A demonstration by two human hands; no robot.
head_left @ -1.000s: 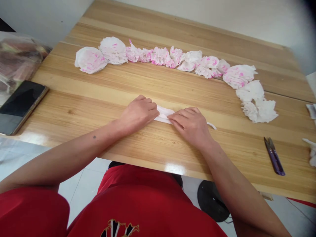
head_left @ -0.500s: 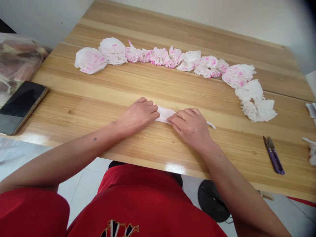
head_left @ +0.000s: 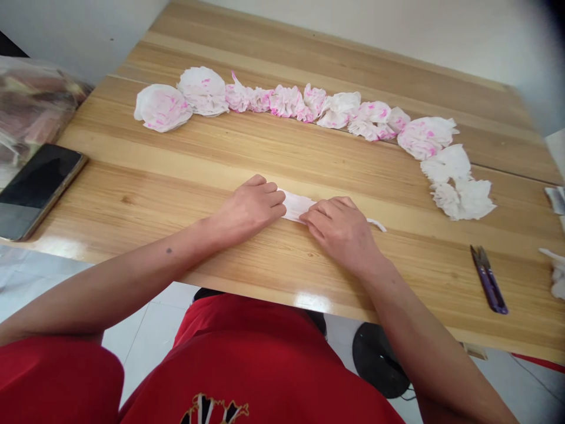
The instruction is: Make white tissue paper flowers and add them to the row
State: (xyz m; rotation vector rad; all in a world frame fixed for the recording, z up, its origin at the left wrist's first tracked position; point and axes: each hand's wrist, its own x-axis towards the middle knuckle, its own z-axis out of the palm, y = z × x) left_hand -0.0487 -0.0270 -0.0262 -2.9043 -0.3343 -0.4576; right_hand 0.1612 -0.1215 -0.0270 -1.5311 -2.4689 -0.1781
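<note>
To my left, a phone [head_left: 37, 189] lies on the worktop [head_left: 265, 147] near a clear plastic bag [head_left: 35, 106]; below shows a round black object [head_left: 380, 365].

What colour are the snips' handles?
Purple; the snips show best in the head view, lying on the table.

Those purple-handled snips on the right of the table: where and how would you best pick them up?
Probably by the purple handles, coming from the near edge of the table. The snips lie flat, their metal blades slightly parted and pointing away from the person, so a grip there should avoid the tips.
</note>
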